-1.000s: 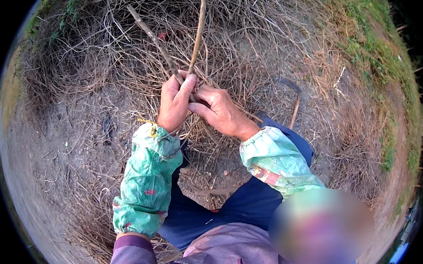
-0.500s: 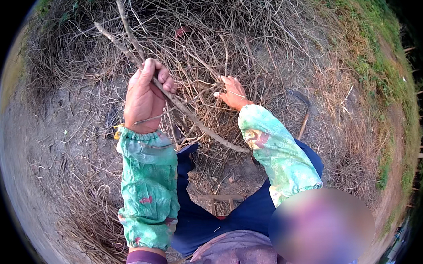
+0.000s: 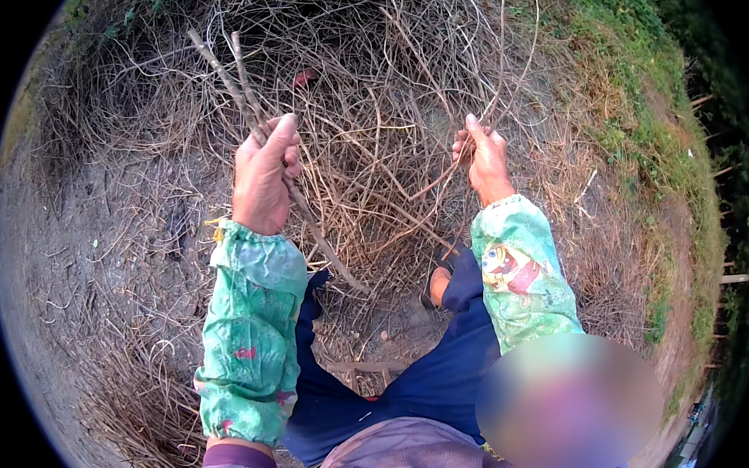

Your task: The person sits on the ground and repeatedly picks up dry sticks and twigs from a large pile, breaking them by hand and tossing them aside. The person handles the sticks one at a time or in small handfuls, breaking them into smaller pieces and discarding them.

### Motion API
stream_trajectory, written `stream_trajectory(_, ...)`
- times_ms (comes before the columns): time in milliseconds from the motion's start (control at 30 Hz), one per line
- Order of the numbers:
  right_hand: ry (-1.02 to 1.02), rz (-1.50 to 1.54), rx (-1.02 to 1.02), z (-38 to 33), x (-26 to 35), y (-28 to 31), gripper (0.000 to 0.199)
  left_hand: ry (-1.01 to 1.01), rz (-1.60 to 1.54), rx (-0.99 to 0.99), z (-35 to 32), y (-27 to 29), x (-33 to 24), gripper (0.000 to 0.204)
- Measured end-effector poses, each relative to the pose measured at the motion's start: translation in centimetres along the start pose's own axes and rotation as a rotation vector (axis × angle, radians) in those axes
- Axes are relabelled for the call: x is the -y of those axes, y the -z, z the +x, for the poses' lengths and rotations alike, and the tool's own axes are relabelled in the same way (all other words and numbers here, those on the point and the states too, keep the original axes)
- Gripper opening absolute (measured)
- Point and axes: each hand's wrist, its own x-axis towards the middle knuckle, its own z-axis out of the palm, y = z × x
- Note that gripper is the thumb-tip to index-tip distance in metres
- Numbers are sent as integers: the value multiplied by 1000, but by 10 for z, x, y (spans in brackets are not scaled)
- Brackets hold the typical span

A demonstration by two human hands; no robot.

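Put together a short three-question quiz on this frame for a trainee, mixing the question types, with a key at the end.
1. Short answer: What is the left hand gripping?
2. True or false: The right hand is touching the left hand.
3. Multiple choice: What is the main colour of the sleeve covers?
A) black
B) green
C) orange

Key:
1. Woody stick pieces, with two ends jutting out beyond the fist.
2. False. The hands are apart, and the right one grips thin twigs.
3. B
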Motion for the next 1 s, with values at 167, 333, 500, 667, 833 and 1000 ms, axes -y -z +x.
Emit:
stream_trajectory(167,119,-140,289,-86,20,-51,27,52,326,267,-17,-63,44,48)
stream_trajectory(333,468,-779,634,-138,6,-80,49,-8,415,249,-27,-75,79,39)
stream_trajectory(500,160,-328,766,-108,15,-69,46,-173,232,246,5,-45,34,10)
stream_trajectory(667,18,-431,-154,-8,-30,25,29,-338,-273,-20,39,73,-67,20)
stream_trajectory(833,-149,-1135,114,20,-139,53,29,-330,-140,-97,22,82,-75,17)
stream_trajectory(1000,-93,-1442,66,23,-164,-40,45,-278,14,-95,13,73,-67,20)
